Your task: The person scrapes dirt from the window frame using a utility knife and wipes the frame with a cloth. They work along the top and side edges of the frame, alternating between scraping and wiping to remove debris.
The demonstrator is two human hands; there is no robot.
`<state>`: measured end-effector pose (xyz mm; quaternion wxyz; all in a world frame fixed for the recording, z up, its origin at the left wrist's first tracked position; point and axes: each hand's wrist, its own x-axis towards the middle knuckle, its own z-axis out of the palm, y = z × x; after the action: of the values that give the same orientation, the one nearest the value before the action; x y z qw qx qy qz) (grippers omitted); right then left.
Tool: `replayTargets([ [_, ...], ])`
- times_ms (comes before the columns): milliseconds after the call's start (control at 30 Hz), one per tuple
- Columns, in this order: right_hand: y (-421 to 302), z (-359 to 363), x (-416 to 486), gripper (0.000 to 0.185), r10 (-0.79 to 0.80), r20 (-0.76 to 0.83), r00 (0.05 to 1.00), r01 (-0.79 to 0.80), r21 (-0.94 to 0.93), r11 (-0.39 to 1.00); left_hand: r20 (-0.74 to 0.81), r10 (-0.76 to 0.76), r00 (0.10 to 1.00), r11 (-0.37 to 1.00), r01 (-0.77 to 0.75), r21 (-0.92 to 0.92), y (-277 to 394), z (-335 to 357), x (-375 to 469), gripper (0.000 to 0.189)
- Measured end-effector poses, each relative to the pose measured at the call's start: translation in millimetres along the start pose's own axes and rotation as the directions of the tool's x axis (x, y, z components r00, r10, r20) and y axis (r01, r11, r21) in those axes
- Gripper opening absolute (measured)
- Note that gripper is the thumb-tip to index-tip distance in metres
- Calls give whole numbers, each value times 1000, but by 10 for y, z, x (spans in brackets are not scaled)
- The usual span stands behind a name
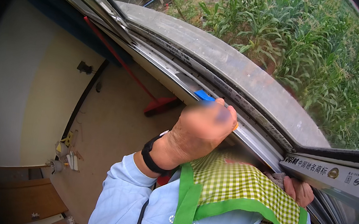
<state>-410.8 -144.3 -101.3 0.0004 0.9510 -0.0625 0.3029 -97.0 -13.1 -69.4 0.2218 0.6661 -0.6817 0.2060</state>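
My left hand, with a black band at its wrist, is closed around a tool with a blue handle part. A flat grey blade, like that of a putty knife, reaches from the blue part to the aluminium window track. A bit of orange shows below my fingers. Farther right, beside the frame, my right hand is bent around a grey cloth; the apron partly hides both. Dark specks lie along the track.
Glass panes stand at the left and right ends of the track. Outside are a concrete ledge and corn plants. Indoors, a red broom leans below the sill, small clutter lies on the floor, and a brown wooden table stands lower left.
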Motion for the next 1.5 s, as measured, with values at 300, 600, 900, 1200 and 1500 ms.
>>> replayTargets([
  [300, -6, -3, 11, 25, 18, -7, 1000, -18, 20, 1000, -15, -108, 994, 982, 109, 156, -222, -339, 24, 30],
  [600, 4, -57, 89, 25, -19, 22, 1000, 19, 2, 1000, -503, -489, 713, 871, 431, -235, -613, -811, -279, 19],
  [900, -10, -39, 96, 25, -3, 18, 1000, 3, 16, 1000, -101, -617, 780, 767, 568, -300, -908, -575, -162, 17],
  [1200, 3, -42, 96, 26, -52, -3, 999, 52, -13, 999, 208, -521, 828, 854, 502, 138, -1117, -111, 0, 21],
  [1500, -64, -70, 124, 33, 5, 33, 999, -5, -9, 1000, 4, -543, 840, 840, 542, 23, -1205, -116, -123, 12],
])
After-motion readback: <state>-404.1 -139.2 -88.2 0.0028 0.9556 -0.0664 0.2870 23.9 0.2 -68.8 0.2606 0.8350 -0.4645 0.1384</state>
